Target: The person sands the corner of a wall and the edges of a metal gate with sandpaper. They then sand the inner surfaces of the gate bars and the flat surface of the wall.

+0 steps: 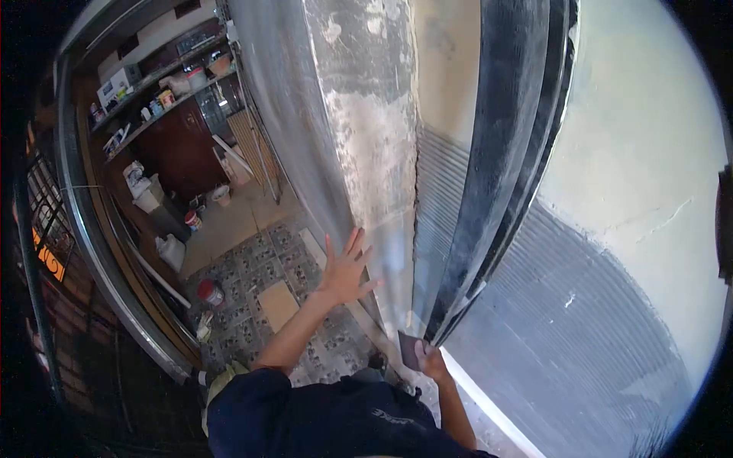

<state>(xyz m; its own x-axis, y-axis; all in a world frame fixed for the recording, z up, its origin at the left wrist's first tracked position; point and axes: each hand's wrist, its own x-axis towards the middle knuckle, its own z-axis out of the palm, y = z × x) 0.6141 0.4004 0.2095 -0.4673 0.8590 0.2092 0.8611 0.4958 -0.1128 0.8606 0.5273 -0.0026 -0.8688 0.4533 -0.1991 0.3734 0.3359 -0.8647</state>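
Note:
My left hand is spread, fingers apart, at the edge of a tall pillar whose face is patchy grey and white. Nothing is in it. Lower and to the right, my right hand holds a dark, flat, sheet-like piece near the foot of the pillar. Its exact kind is hard to tell. Beside the pillar runs a dark metal frame. A ridged grey strip lies between the pillar and that frame.
On the right a wall is pale above and ridged grey below. Shelves with containers stand at the back left. A red bucket and a tan board are on the patterned tile floor.

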